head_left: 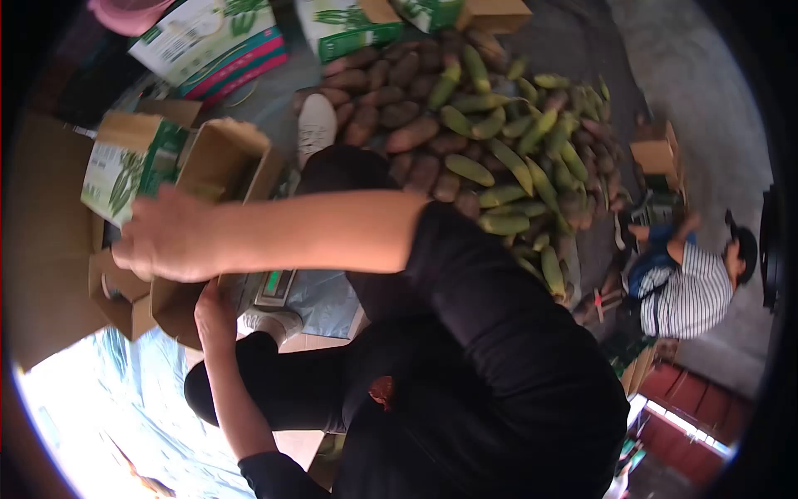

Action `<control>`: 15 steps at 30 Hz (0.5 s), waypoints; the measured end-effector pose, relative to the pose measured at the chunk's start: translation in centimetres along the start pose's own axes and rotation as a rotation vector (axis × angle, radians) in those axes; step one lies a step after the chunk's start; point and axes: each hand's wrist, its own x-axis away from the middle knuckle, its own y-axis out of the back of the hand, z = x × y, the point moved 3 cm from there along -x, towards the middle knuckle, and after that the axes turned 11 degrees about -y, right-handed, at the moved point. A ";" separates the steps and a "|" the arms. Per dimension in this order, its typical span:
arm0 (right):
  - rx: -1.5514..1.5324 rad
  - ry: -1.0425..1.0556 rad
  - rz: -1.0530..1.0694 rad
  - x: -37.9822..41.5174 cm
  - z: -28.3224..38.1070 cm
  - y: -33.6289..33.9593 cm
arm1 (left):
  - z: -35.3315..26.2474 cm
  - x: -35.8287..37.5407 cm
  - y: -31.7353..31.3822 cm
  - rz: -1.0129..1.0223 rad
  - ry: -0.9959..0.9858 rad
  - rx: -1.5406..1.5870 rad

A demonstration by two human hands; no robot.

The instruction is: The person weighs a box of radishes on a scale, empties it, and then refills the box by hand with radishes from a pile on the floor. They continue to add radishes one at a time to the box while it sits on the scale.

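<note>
An open cardboard box (226,158) stands in front of me, its far and near walls showing on either side of my right forearm. My right hand (170,237) is over this box, smeared by motion, with its fingers bent downward; whether it holds anything I cannot tell. Lower in the view, my left hand (216,318) grips the box's near rim. Beside the box, close to my shoe, a scale (276,287) shows a lit green display. Most of the box's inside is hidden by my right hand and arm.
Long green vegetables (517,166) and brown-red ones (413,133) lie heaped to my right. Printed cartons (212,46) and a pink basin (129,15) stand beyond. A smaller printed box (125,166) adjoins the open one. A person in a striped shirt (690,291) sits past the heap.
</note>
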 end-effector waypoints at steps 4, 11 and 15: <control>0.096 -0.177 0.249 1.2 -0.3 -7.2 | -0.3 -0.2 -0.1 -0.006 0.057 0.070; -0.407 -0.336 0.134 6.5 -4.6 5.9 | -1.2 -0.1 0.6 0.018 0.018 0.060; -0.295 -0.707 -0.089 16.6 -13.0 12.8 | -0.8 0.3 0.1 -0.012 -0.053 0.010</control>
